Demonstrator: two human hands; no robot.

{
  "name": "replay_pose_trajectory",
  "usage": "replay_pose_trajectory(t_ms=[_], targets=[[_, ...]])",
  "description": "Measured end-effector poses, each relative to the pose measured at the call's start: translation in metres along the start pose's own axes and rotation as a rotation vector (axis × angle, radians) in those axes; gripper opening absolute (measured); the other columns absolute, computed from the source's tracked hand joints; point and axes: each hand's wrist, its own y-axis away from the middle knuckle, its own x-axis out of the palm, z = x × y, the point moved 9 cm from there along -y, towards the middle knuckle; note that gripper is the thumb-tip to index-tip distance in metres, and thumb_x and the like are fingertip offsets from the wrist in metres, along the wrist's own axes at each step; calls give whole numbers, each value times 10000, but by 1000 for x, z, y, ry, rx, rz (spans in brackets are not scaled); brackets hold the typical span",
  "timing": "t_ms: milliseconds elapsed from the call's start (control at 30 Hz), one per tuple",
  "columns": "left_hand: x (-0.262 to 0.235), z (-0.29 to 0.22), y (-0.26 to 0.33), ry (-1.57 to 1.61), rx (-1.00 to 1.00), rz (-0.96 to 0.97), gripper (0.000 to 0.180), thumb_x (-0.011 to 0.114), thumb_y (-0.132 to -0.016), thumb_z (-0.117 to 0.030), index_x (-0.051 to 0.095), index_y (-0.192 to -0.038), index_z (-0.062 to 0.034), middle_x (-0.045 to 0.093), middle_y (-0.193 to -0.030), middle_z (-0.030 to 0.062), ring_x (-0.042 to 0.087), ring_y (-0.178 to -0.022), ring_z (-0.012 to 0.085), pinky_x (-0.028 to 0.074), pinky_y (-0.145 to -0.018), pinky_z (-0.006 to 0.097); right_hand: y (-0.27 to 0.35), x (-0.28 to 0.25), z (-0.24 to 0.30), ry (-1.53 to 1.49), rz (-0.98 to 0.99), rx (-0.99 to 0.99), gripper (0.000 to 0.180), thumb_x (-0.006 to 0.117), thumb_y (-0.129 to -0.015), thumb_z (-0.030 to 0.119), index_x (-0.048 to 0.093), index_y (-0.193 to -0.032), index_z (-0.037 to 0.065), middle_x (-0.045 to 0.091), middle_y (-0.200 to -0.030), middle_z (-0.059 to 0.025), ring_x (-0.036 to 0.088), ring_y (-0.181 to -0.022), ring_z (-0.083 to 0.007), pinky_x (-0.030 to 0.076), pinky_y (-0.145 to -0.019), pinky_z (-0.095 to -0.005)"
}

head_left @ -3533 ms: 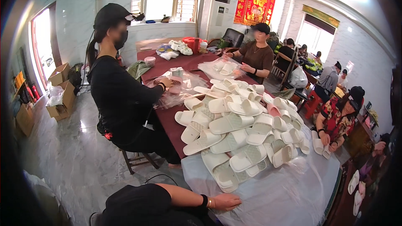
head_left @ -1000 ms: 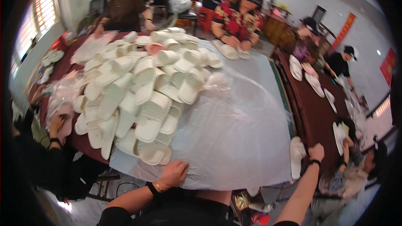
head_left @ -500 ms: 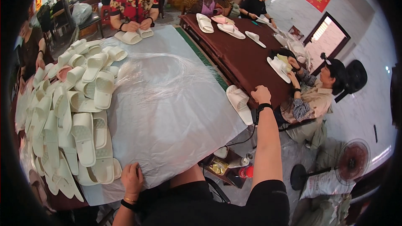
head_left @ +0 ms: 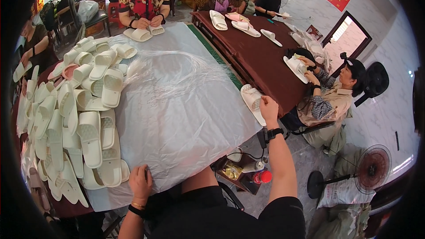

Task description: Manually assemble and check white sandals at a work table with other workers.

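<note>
My left hand [head_left: 141,182] rests at the near edge of a grey-white sheet [head_left: 177,150] covering the table, fingers loosely bent and holding nothing visible. At the sheet's right corner lies a white open-toe slipper [head_left: 251,99] with a quilted strap. Against its right side is my right hand [head_left: 269,109], fingers pinched together; whatever they hold is too small to make out. A bundle of thin clear threads [head_left: 177,73] lies spread on the sheet. To the left, several cream slippers [head_left: 88,137] are heaped in a pile.
Across the table a person in a red floral top handles slippers [head_left: 138,34]. A brown table [head_left: 265,66] on the right bears more slippers, with a co-worker [head_left: 338,93] seated beside it. Below stand a small box [head_left: 245,185], a red-capped jar [head_left: 262,177] and a fan [head_left: 374,170].
My right hand has come back toward me and left, against the slipper's side. My left hand stays near the sheet's edge. At far left, a person now holds up a slipper.
</note>
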Motion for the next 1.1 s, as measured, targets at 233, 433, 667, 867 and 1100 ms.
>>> replay_pose_trajectory(t_ms=[233, 433, 667, 867, 1100], targets=[[4, 6, 4, -13, -10, 15, 223, 626, -779, -79, 602, -998, -48, 564, -849, 134, 562, -779, 332, 446, -687, 409, 37, 30, 5, -319, 97, 93, 202, 594, -839, 118, 671, -972, -14, 693, -800, -155, 681, -639, -214, 528, -624, -314], [2, 2, 3, 11, -14, -8, 217, 630, -778, -78, 599, -990, -46, 554, -816, 130, 558, -759, 330, 441, -672, 412, 94, 73, 22, -585, 304, 257, 216, 563, -872, 89, 648, -1016, -48, 686, -811, -104, 652, -604, -147, 513, -570, -270], [1, 3, 2, -9, -5, -13, 210, 633, -772, -89, 605, -978, -57, 572, -824, 125, 568, -743, 328, 447, -653, 418, 132, 104, 35, -698, 436, 434, 223, 549, -880, 93, 642, -1035, -36, 686, -841, -117, 590, -537, -117, 478, -464, -248], [-5, 6, 4, -11, 1, -51, 181, 632, -770, -119, 617, -941, -62, 579, -800, 125, 580, -745, 326, 467, -649, 421, 140, 116, 28, -714, 344, 503, 189, 551, -859, 100, 656, -982, 2, 645, -710, -75, 494, -457, -83, 407, -419, -231], [-11, 0, 2, 21, 23, -26, 181, 637, -786, -129, 614, -948, -53, 595, -821, 121, 591, -738, 313, 479, -646, 402, 142, 108, 12, -720, 322, 423, 156, 541, -888, 96, 618, -968, -13, 613, -695, -70, 478, -439, -87, 392, -402, -224]])
